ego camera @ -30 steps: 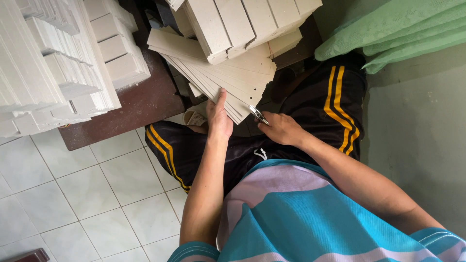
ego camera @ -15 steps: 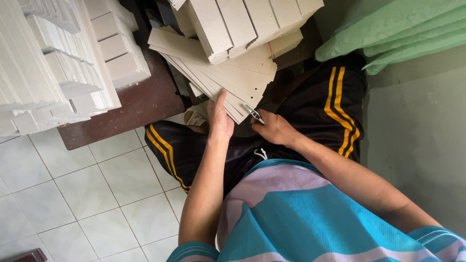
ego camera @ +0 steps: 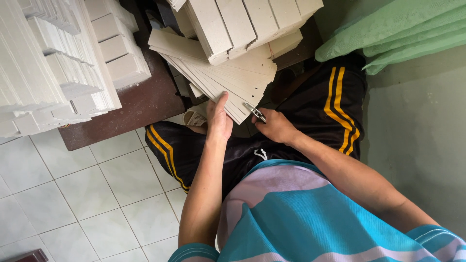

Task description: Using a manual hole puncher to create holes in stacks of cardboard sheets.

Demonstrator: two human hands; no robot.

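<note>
From the head camera we look down on our own lap, and what matters here is how the fanned stack of flat cream cardboard sheets lies against our two hands. The stack sits just beyond our knees, under a pile of pale boxes, and its long axis runs from far left down toward near right.

Our left hand rests against the near edge of the fan, fingers together and stretched up along the sheets, thumb tucked beside them; it presses rather than grips.

Our right hand is closed around a small metal tool, whose tip touches the near right corner of the sheets. We cannot tell what kind of tool it is.

Both hands meet the stack at its near end, the left slightly further along the edge, the right at the corner. More white stacks stand on the brown board at far left.
</note>
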